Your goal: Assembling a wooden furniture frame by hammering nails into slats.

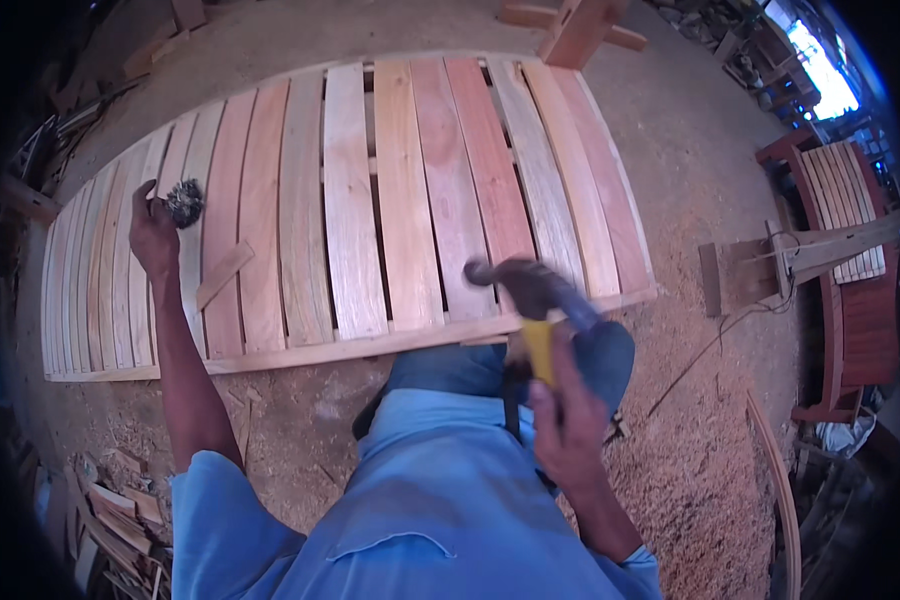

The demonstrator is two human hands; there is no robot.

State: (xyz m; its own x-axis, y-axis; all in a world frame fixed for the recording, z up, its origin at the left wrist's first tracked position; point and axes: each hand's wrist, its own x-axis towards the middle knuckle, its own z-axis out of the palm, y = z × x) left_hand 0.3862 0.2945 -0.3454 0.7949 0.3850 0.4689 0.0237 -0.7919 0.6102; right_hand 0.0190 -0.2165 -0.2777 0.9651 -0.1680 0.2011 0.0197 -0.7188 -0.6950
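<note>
My right hand point(573, 425) is wrapped round the yellow handle of a claw hammer point(537, 289). Motion blurs its dark head, which is raised over the near edge of a long slatted wooden panel point(353, 235). On the panel's left part rests a dark, spiky clump of what look like nails point(185, 203). Right beside that clump is my left hand point(154, 235), a finger and the thumb bent but apart, with nothing plainly visible between them. A short loose strip of wood point(225, 274) lies aslant across the slats, near my left forearm.
A wooden piece point(575, 32) stands at the panel's far edge. To the right are a wooden beam point(745, 277) with a cord and a reddish slatted frame point(838, 300). Sawdust and shavings point(705, 470) cover the floor at right; wood scraps point(120, 515) lie at lower left.
</note>
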